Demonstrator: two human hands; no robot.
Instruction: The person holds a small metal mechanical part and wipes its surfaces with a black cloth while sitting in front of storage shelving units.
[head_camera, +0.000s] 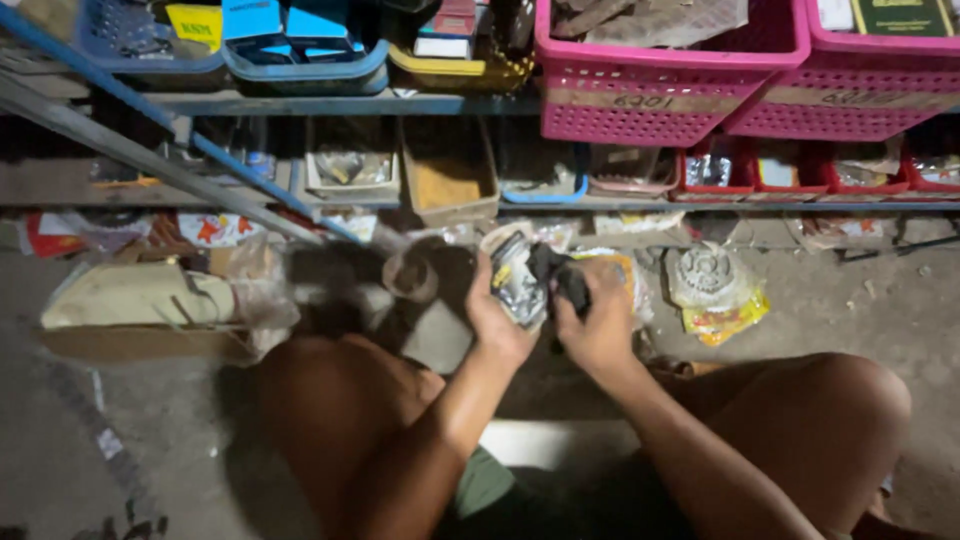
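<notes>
Concrete floor (850, 300): left hand (497, 318) grips plastic packet (515, 280); right hand (600, 320) grips dark part (562, 278).

Two pink baskets (665, 95) (860, 100) on the shelf (330, 103), and left of them two blue trays (150, 55) (305, 60) and one yellow tray (460, 68). Below the shelf, three small red trays (715, 172) (785, 175) (935, 172). Two hands (497, 315) (600, 320) below the shelf, around one plastic-wrapped dark part (535, 280).

Dark part (562, 278) mostly hidden inside right hand (600, 320); kind unclear.
</notes>
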